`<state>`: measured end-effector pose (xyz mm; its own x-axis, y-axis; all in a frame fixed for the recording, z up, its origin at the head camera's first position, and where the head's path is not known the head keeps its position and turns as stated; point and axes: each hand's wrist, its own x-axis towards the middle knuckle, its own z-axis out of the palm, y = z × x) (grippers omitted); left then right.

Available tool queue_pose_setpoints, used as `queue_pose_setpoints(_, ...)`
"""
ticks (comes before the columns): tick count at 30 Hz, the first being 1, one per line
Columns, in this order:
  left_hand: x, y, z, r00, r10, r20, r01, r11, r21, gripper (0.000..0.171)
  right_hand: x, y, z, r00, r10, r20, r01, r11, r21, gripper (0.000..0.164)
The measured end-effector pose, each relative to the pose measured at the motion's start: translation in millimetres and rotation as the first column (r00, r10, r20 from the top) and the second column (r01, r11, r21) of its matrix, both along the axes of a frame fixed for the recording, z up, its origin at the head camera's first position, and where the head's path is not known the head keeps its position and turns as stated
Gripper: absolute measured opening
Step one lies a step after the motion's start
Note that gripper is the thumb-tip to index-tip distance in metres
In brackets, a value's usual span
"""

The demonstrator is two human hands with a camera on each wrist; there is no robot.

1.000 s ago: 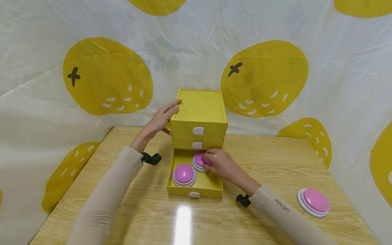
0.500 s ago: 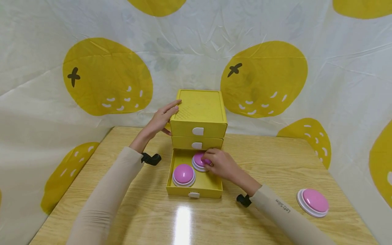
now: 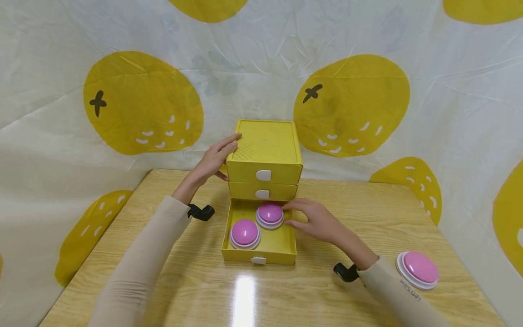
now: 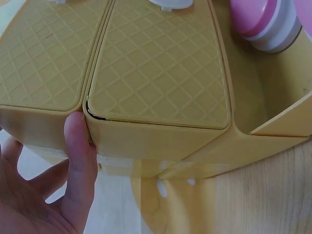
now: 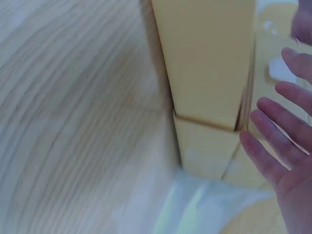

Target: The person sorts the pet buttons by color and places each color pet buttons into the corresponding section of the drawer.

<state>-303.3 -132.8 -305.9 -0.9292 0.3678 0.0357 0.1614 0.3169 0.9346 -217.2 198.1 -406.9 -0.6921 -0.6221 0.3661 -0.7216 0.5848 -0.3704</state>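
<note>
A small yellow drawer cabinet has its bottom drawer pulled out and its two upper drawers closed. Inside the pulled-out drawer sit two pink buzzer buttons on white bases, one at the front left and one at the back. My left hand rests against the cabinet's upper left side, its fingers at the top edge. In the left wrist view its thumb lies along the side. My right hand is at the drawer's right wall, fingers spread beside the back button and holding nothing.
A third pink button lies on the wooden table at the right, beside my right sleeve. Behind the table hangs a pale cloth printed with large yellow fruit. White tabs mark the drawer fronts.
My right hand has let go of the back button and drawn away to the right, its fingers spreading. That button stays in the drawer. The left hand has not visibly moved.
</note>
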Motion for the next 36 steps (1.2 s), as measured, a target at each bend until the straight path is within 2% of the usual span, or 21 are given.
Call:
queue_pose_setpoints(10, 0.7, -2, -1.9, 1.0, -0.003, 0.0, 0.003, 1.0, 0.005, 0.054, 6.8, 66, 1.5, 0.998, -0.062, 0.027, 0.063, 0.996, -0.066, 0.034)
queue_pose_setpoints(17, 0.3, -1, -3.7, 1.0, 0.001, 0.004, -0.001, 1.0, 0.004, 0.054, 27.2, 119, 3.4, 0.984, -0.173, 0.031, 0.175, 0.983, -0.055, 0.039)
queue_pose_setpoints(24, -16.2, -2, -19.2, 1.0, 0.0, -0.001, 0.0, 1.0, 0.021, 0.054, 53.3, 174, -2.6, 0.946, -0.31, 0.092, 0.316, 0.946, -0.07, 0.044)
queue_pose_setpoints(27, -22.3, -4, -25.4, 1.0, 0.01, -0.018, -0.01, 1.0, 0.024, 0.053, 61.1, 193, -8.0, 0.933, -0.336, 0.127, 0.347, 0.935, -0.077, 0.045)
queue_pose_setpoints(32, -24.6, -4, -28.8, 0.998, 0.018, -0.052, -0.017, 1.0, 0.024, 0.053, 71.2, 218, -15.6, 0.917, -0.366, 0.155, 0.381, 0.922, -0.075, 0.046)
queue_pose_setpoints(36, -23.4, -4, -29.6, 0.998, 0.02, -0.058, -0.018, 0.999, 0.026, 0.053, 80.2, 232, -21.4, 0.896, -0.406, 0.18, 0.421, 0.905, -0.053, 0.047)
